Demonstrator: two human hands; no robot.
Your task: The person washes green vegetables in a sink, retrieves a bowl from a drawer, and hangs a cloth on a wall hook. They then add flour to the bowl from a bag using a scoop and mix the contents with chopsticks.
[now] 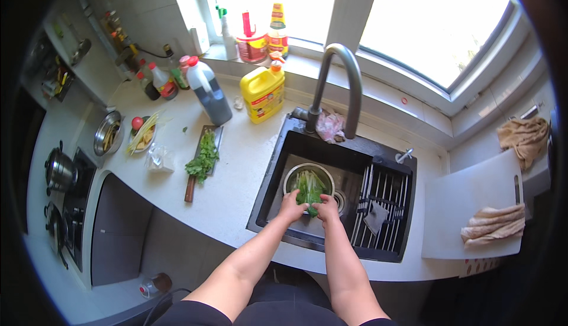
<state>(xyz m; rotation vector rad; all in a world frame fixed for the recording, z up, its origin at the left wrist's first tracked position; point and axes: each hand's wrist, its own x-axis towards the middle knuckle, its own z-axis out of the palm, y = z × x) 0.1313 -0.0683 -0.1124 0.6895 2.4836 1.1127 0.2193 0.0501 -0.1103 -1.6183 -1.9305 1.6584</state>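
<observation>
In the left basin of the black sink (pixel 264 205) stands a round metal bowl (pixel 288 179) with leafy greens (pixel 309 187) in it. Pale stalks point to the far side and dark leaves lie toward me. My left hand (pixel 291 209) is at the bowl's near left, its fingers closed on the greens. From the near right, my right hand (pixel 326 209) grips the leaves too, thumb and fingers bent inward. Some fingertips are hidden among the leaves. Above the sink's back edge arches a grey faucet (pixel 355 92).
Left of the sink, a cleaver (pixel 189 190) lies under chopped herbs (pixel 204 157). Behind stand a yellow jug (pixel 263 95) and a large dark bottle (pixel 210 98). A roll-up rack (pixel 361 207) with a grey cloth (pixel 376 216) spans the sink's right side, beside a white cutting board (pixel 467 199).
</observation>
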